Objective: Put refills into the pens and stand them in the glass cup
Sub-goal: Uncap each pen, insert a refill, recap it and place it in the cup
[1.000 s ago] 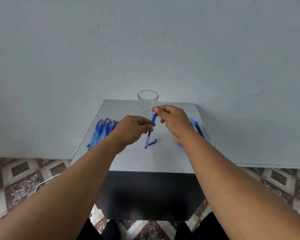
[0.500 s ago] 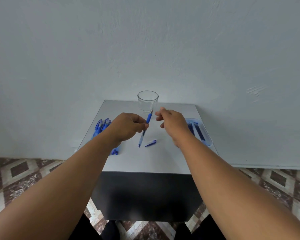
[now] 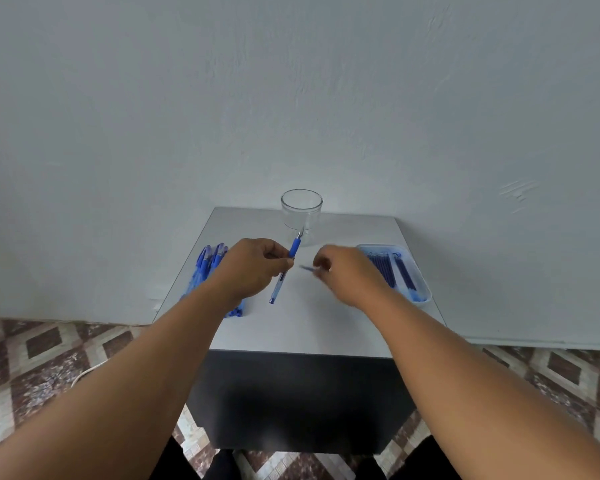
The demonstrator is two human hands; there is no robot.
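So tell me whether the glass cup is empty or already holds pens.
Empty. The cup stands upright at the table's far edge with nothing inside; the pen in the left hand only overlaps it.

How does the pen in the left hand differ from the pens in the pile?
The pen in the left hand is held tilted above the table, alone; the pile of pens lies on the table, bunched together, partly hidden by the left arm. All are blue.

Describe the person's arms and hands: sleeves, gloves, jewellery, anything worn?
Both forearms are bare to the frame's bottom edge, with no sleeves in view. The left hand and right hand wear no gloves, and no watch or bracelet shows at either wrist. No rings are visible, though the right hand is motion-blurred, so small details there cannot be told.
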